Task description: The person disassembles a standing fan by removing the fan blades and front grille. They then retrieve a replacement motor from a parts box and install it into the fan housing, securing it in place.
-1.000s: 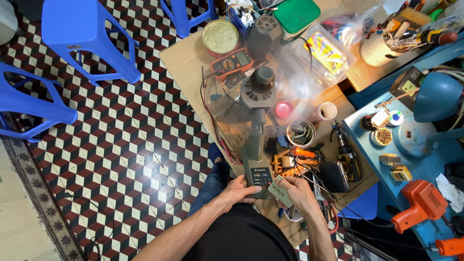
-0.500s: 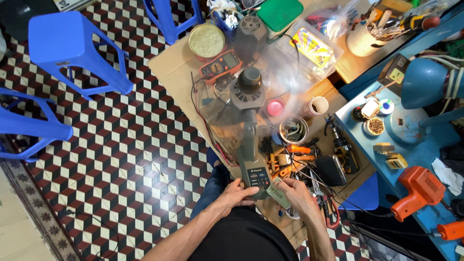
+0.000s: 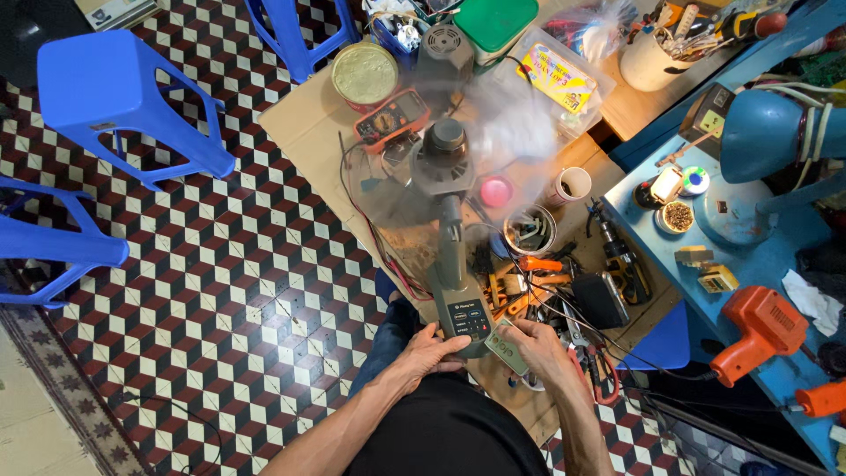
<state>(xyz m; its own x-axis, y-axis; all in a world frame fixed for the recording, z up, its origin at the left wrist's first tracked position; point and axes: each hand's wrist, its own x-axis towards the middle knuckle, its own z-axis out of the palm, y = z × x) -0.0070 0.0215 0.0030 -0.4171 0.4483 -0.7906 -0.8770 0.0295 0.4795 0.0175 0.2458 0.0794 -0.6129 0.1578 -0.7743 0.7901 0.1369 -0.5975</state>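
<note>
The grey fan (image 3: 449,220) is standing upright on the cardboard-covered table (image 3: 304,132), its blades now spinning into a pale blur; a second ago the camera was sitting farther back and the blur looked the same, so the motor is evidently running steadily under test. Its control base (image 3: 467,319) is sitting at the table's near edge. The left hand (image 3: 429,351) is cupping the base's near left corner, fingers (image 3: 449,342) curled loosely against it. The right hand (image 3: 538,345) is pinching a small grey remote (image 3: 507,345) just right of the base, thumb on top. Beyond the fan's head are lying an orange multimeter (image 3: 392,113) and a round tin (image 3: 365,75); right of the fan are standing a pink lid (image 3: 496,190) and a paper cup (image 3: 573,185).
</note>
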